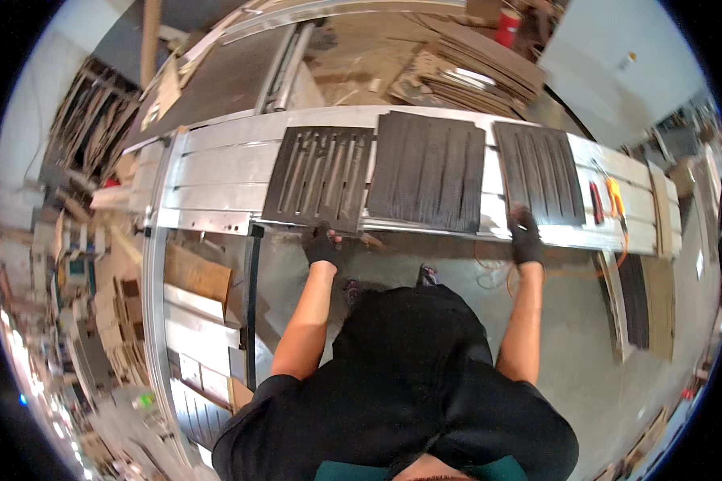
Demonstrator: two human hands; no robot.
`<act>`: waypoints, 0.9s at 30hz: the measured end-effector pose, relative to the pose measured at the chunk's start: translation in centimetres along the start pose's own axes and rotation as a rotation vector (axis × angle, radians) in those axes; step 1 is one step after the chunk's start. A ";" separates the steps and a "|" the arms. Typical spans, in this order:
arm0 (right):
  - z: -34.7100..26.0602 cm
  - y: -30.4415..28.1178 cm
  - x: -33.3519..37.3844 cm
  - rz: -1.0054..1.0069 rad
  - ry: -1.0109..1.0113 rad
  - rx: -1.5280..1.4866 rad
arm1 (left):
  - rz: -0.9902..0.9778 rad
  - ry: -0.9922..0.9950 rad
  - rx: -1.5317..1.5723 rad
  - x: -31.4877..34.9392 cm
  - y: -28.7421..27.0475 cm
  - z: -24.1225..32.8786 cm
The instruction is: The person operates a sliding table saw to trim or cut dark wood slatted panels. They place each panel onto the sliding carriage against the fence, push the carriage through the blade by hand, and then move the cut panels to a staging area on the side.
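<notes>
My left hand (322,244), in a dark fingerless glove, is closed at the near edge of a dark slotted panel (295,180) on the left. Light shows through this panel's long slots. At the near left corner of a dark grooved panel (543,172) on the right, my right hand (526,237), gloved the same way, has its fingers curled against the edge. Between them lies a middle dark panel (427,170) with ragged edges, touched by neither hand. All three rest flat on a pale slatted bench (217,170).
Right of the panels lie a red-handled tool (596,202) and a yellow tool (615,197) with an orange cord (622,247). Stacked flat sheets (489,60) lie beyond the bench. A metal frame rail (154,321) runs along my left. Boards (650,309) lean at right.
</notes>
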State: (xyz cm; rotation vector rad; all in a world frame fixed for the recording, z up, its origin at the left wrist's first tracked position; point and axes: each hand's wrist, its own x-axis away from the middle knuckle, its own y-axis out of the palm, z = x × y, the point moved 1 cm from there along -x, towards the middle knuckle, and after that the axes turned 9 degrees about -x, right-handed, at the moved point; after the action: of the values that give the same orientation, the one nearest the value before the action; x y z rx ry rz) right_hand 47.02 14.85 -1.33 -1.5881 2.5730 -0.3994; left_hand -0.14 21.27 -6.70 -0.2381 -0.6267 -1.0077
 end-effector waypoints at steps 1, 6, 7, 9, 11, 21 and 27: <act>0.5 -1.7 -1.0 0.054 -0.035 0.033 | 0.019 0.031 -0.028 0.1 0.5 0.3; 3.9 -9.3 -5.6 0.182 -0.126 0.346 | 0.110 0.155 -0.174 0.4 2.3 -0.7; 3.9 -9.6 -6.3 0.153 -0.134 0.316 | 0.021 0.165 -0.009 0.3 2.0 -1.1; 4.5 -10.3 -7.2 0.120 -0.188 0.283 | 0.054 0.183 -0.090 0.6 2.7 -1.7; 4.1 -10.5 -7.3 0.122 -0.108 0.340 | 0.102 0.187 -0.107 1.7 4.0 -1.2; 3.2 -11.6 -8.3 0.326 0.077 0.883 | 0.057 0.190 -0.307 1.5 5.7 -4.0; 1.2 -14.8 -9.4 0.264 0.334 0.820 | 0.019 0.121 -0.182 3.6 7.1 -3.7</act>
State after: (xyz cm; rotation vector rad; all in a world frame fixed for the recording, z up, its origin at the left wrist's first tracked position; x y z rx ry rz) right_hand 64.30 16.75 0.96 -0.9283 2.2584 -1.5379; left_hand 8.61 20.66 -6.86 -0.3401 -0.4219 -1.0532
